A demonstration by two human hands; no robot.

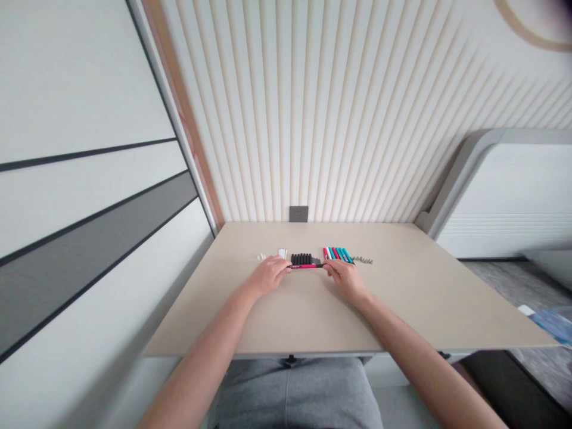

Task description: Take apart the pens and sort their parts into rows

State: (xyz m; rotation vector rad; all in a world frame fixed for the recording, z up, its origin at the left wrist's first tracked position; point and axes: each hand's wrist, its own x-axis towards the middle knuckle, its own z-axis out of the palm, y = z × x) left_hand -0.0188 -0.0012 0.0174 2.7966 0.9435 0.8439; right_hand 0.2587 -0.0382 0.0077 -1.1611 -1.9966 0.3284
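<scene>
A red and black pen (308, 266) lies crosswise between my two hands, low over the table or resting on it; I cannot tell which. My left hand (270, 274) grips its left end, and my right hand (343, 275) grips its right end. Just behind the pen stands a row of several short black cylindrical parts (301, 258). Beyond my left hand are thin white sticks (282, 252) and a few tiny white pieces (261, 257). Red, white and teal barrels (337, 253) lie side by side behind my right hand, with small dark pointed pieces (365, 260) to their right.
The beige table (286, 322) reaches to a ribbed wall (286, 119) with a dark socket (298, 214). A white and grey cabinet (89, 238) borders the left side. At the right is a bed's headboard (504, 190). My lap is below the front edge.
</scene>
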